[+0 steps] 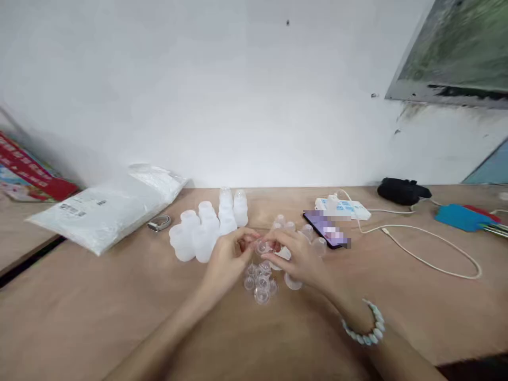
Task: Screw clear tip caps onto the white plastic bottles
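Between the fingertips of my left hand [232, 253] and my right hand [297, 254] is a small clear bottle teat [262, 246]; both hands pinch it. Just below them, several more clear teats [262, 283] lie in a cluster on the table. To the left stand several white plastic bottles [204, 238], and the two at the back [240, 206] have clear tops on. Translucent dome-shaped caps [319, 246] are spread behind and around my right hand, which partly hides them. A beaded bracelet [369, 328] circles my right wrist.
A phone [326, 230] lies beside the caps, near a white power strip [343, 208] with a white cable [436, 243]. A plastic mailing bag [111, 206] and a watch [159, 223] are on the left. A black case [402, 190] and a blue object [462, 217] sit at right.
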`<state>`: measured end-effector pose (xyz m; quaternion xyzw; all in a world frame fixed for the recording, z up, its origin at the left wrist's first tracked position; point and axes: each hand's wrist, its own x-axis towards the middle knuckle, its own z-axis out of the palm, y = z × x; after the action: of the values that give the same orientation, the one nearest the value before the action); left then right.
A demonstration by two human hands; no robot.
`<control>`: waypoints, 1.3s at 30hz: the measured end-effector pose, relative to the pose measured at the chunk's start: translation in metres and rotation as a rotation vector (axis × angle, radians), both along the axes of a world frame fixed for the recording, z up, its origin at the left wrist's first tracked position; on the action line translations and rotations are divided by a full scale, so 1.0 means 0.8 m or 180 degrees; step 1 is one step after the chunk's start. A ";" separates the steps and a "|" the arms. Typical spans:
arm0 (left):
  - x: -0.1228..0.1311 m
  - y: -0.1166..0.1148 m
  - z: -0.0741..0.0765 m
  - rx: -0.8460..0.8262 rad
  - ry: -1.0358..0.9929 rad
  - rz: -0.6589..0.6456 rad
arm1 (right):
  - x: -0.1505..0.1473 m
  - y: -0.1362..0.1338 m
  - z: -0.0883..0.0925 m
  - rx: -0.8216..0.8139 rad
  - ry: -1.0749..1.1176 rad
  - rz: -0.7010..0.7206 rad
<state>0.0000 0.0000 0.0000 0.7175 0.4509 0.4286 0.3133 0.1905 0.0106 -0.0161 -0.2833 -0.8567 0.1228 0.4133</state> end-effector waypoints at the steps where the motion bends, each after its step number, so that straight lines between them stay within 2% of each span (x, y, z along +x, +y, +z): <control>1: 0.002 0.000 -0.006 -0.0043 0.0051 -0.0043 | 0.003 0.002 0.000 -0.0128 0.0013 -0.0041; 4: 0.007 0.001 -0.024 -0.0095 0.0425 -0.0104 | 0.013 0.009 -0.001 -0.0417 0.0117 -0.0225; 8: 0.014 0.000 -0.041 0.0002 0.1428 -0.0022 | 0.019 0.028 -0.001 -0.0566 0.0313 -0.0632; 13: 0.017 -0.005 -0.044 0.0275 0.2858 0.0137 | -0.002 0.074 0.005 -0.0485 -0.0009 -0.1031; 16: 0.015 -0.009 -0.042 0.0465 0.3480 0.0185 | -0.029 0.110 0.023 -0.0399 -0.0176 -0.1164; 18: 0.014 -0.011 -0.041 0.0660 0.3660 0.0295 | -0.052 0.135 0.041 -0.0284 -0.0331 -0.1244; 21: 0.011 -0.013 -0.042 0.1113 0.3627 0.0561 | -0.092 0.168 0.067 -0.0182 -0.0667 -0.1334; 23: 0.009 -0.015 -0.043 0.1479 0.3442 0.0707 | -0.119 0.187 0.076 -0.0209 -0.0956 -0.1407; 27: 0.008 -0.021 -0.046 0.2038 0.3051 0.0856 | -0.158 0.213 0.071 -0.0397 -0.1485 -0.1551; 31: 0.007 -0.024 -0.046 0.2277 0.2794 0.0910 | -0.167 0.216 0.064 -0.0348 -0.1525 -0.1646; 34: 0.007 -0.026 -0.044 0.2359 0.2552 0.0913 | -0.150 0.205 0.076 -0.0098 -0.1185 -0.1872; 36: 0.007 -0.026 -0.042 0.2409 0.2281 0.0990 | -0.128 0.191 0.088 0.0162 -0.0629 -0.2033; 37: 0.007 -0.026 -0.040 0.2456 0.2135 0.1060 | -0.114 0.180 0.093 0.0365 -0.0053 -0.2013; 39: 0.006 -0.026 -0.036 0.2587 0.1896 0.1236 | -0.085 0.150 0.099 0.0661 0.0963 -0.1625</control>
<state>0.0047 -0.0208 -0.0290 0.7748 0.4424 0.3966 -0.2159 0.1229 0.1303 0.0630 -0.4240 -0.6946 -0.0323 0.5802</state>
